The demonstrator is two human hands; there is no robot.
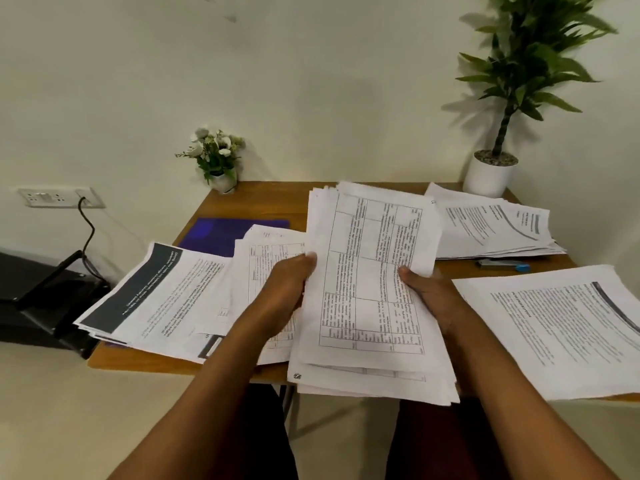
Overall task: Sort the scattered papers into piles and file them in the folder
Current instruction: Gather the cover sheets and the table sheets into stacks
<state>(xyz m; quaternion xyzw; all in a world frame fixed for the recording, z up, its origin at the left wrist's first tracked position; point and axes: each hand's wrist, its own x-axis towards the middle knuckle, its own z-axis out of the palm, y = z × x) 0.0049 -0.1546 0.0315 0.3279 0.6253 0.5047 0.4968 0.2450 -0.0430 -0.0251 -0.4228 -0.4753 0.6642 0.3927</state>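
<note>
A thick stack of table-printed papers (367,271) is lifted above the middle of the wooden table (263,199). My left hand (287,292) grips its left edge and my right hand (426,292) grips its right edge, thumbs on top. Under my left hand lies another pile of table sheets (266,258). A pile with a dark header band (156,292) sits at the left, text piles lie at the far right (491,226) and near right (561,330). The purple folder (221,233) lies flat at the back left, partly covered by papers.
A small flower pot (218,161) stands at the table's back left corner and a tall potted plant (495,168) at the back right. A stapler (502,264) lies between the right piles. A black device (41,299) sits on the floor at left, plugged into a wall socket (59,197).
</note>
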